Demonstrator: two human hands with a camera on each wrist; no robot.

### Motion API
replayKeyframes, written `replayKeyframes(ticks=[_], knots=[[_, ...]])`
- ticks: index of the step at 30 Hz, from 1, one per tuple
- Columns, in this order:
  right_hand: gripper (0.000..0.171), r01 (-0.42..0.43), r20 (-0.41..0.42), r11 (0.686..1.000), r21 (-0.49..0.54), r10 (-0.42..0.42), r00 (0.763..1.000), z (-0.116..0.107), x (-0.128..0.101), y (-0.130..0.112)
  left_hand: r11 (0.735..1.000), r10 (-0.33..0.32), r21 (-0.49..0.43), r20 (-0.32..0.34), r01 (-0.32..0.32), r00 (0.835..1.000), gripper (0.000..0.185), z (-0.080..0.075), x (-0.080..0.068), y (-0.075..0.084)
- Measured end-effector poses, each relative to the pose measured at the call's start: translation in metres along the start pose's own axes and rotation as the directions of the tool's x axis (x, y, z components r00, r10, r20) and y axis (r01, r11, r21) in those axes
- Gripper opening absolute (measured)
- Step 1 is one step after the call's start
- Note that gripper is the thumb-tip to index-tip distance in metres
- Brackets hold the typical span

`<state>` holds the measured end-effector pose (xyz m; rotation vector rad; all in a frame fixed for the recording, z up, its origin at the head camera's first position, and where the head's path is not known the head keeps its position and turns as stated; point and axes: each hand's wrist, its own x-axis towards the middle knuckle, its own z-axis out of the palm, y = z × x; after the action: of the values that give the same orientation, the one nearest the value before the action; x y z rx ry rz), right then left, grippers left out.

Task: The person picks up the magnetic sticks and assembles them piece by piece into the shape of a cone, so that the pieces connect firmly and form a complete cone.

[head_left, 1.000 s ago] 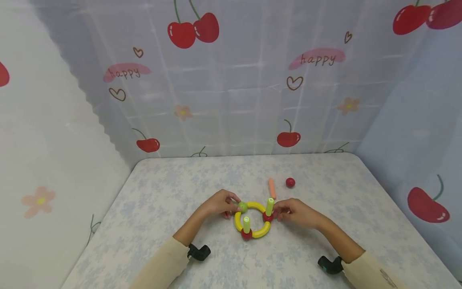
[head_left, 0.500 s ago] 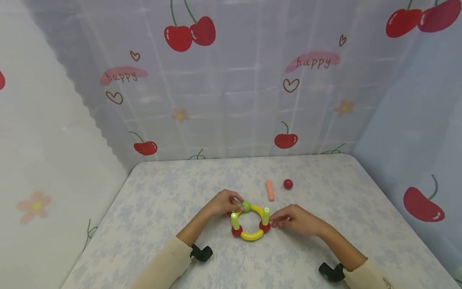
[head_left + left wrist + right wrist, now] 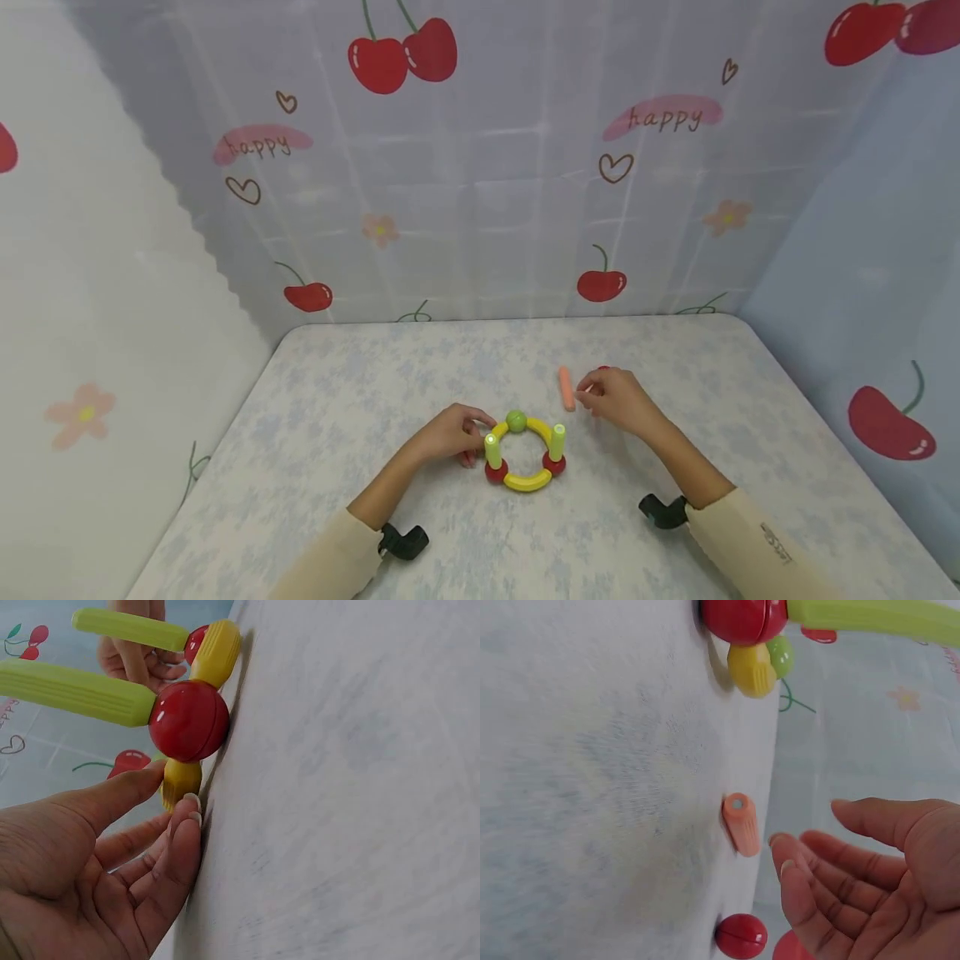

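A ring of yellow curved rods [image 3: 527,482] lies on the table, joined by a green ball [image 3: 516,421] at the back and two red balls [image 3: 496,472] in front. From each red ball a light green rod [image 3: 557,442] stands upright. My left hand [image 3: 452,433] pinches the yellow curved rod [image 3: 180,784] on the ring's left side between thumb and fingers. Off the ring, my right hand [image 3: 621,402] hovers just right of a loose orange rod [image 3: 566,388], fingers loosely bent, holding nothing. A loose red ball [image 3: 741,935] is mostly hidden behind that hand in the head view.
The table [image 3: 360,367] has a pale blue-and-white patterned cover. A curtain [image 3: 480,250] printed with cherries and hearts hangs behind it, with further cloth at both sides. Black wrist cameras [image 3: 405,542] sit on both forearms.
The ring has turned, so its green ball now sits at the back. My right hand has left the ring's right side and moved back to the orange rod. The left hand slid from green ball to yellow rod.
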<state>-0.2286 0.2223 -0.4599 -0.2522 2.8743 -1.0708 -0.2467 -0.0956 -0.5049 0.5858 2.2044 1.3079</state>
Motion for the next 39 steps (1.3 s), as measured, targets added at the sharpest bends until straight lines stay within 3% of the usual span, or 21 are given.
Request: replayKeyframes(ticks=[5, 11, 21, 29, 34, 39], knots=[[0.017, -0.079, 0.010, 0.993, -0.091, 0.080, 0.997, 0.006, 0.020, -0.006, 0.999, 0.006, -0.044, -0.005, -0.007, 1.000, 0.035, 0.006, 0.000, -0.004], [0.022, -0.179, 0.026, 0.963, -0.203, 0.188, 0.982, 0.012, 0.037, -0.013, 0.997, 0.009, -0.075, -0.023, -0.010, 1.000, 0.034, 0.008, 0.000, -0.006], [0.029, -0.246, 0.037, 0.935, -0.254, 0.264, 0.964, 0.019, 0.055, -0.007, 0.997, 0.007, -0.080, -0.028, -0.009, 1.000, 0.033, 0.007, 0.002, -0.009], [0.029, -0.259, 0.066, 0.944, -0.205, 0.277, 0.959, 0.021, 0.056, -0.002, 0.996, -0.006, -0.090, -0.040, 0.002, 0.999, 0.037, 0.010, 0.000, -0.009], [0.031, -0.213, 0.071, 0.968, -0.130, 0.224, 0.972, 0.021, 0.048, -0.003, 0.994, -0.005, -0.106, -0.035, 0.001, 0.999, 0.039, 0.012, -0.001, -0.009], [0.022, -0.153, 0.029, 0.986, -0.061, 0.155, 0.988, 0.019, 0.038, -0.007, 0.995, 0.005, -0.103, -0.032, -0.008, 0.999, 0.038, 0.011, 0.001, -0.009]])
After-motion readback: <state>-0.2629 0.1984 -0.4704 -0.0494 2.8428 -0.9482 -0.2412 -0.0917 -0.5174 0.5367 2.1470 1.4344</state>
